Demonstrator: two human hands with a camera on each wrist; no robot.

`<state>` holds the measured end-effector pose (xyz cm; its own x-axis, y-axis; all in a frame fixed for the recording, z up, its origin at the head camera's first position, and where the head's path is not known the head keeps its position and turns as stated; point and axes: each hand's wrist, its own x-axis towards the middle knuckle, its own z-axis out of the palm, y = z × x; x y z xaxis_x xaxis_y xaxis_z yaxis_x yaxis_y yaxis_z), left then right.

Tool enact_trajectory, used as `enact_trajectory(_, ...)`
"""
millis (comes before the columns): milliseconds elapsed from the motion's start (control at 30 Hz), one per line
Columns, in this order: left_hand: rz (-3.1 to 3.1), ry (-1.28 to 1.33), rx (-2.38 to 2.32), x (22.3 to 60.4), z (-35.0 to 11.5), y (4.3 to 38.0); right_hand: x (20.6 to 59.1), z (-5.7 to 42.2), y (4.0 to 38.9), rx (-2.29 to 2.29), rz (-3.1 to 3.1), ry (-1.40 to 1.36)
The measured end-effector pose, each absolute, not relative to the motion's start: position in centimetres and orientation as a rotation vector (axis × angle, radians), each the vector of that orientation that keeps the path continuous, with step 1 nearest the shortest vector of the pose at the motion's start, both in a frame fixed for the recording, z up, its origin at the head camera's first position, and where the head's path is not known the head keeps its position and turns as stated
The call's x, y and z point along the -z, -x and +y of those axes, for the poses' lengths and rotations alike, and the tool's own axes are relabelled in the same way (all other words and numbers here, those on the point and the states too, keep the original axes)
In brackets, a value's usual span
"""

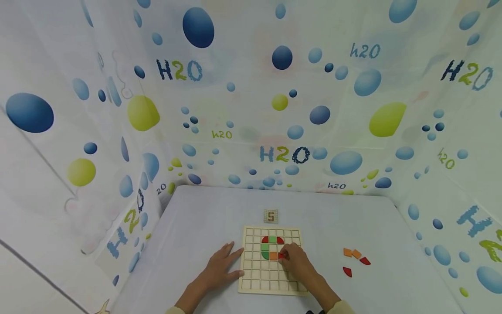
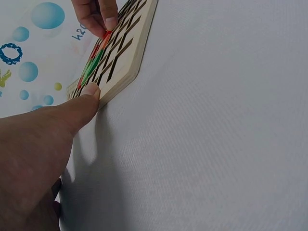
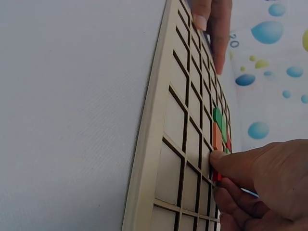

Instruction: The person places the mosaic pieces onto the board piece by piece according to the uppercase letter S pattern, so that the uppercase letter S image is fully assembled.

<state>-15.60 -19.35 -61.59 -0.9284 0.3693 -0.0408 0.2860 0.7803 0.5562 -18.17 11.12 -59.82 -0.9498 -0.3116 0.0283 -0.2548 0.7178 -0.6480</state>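
Observation:
A wooden grid board (image 1: 255,274) lies on the white table. Red, green and orange tiles sit in its cells in a partial ring, among them a green tile (image 1: 265,255) and an orange tile (image 1: 273,256). My right hand (image 1: 298,261) pinches a red tile (image 3: 216,176) between thumb and fingers, at the cell beside the orange one. My left hand (image 1: 219,267) rests at the board's left edge with fingers spread. Its thumb (image 2: 90,89) touches the board's rim in the left wrist view. The right fingers partly hide the red tile.
Right of the board lie loose tiles: two orange squares (image 1: 347,252) and two red rounded pieces (image 1: 347,271). Behind the board sits a small patterned card (image 1: 271,216) marked like an S or 5. A curtain printed with bubbles (image 1: 282,57) surrounds the table.

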Motion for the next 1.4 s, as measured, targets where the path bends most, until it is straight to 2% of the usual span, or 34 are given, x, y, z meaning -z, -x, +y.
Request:
enact_trajectory(1067, 2.828, -0.512, -0.819, 61.9, -19.5, 15.8, 60.2, 11.3, 18.0, 0.931, 2.901, 0.480)
enact_trajectory(1400, 2.819, -0.525, -0.823, 61.9, -19.5, 15.7, 59.3, 16.1, 17.9, 1.089, 2.903, 0.229)
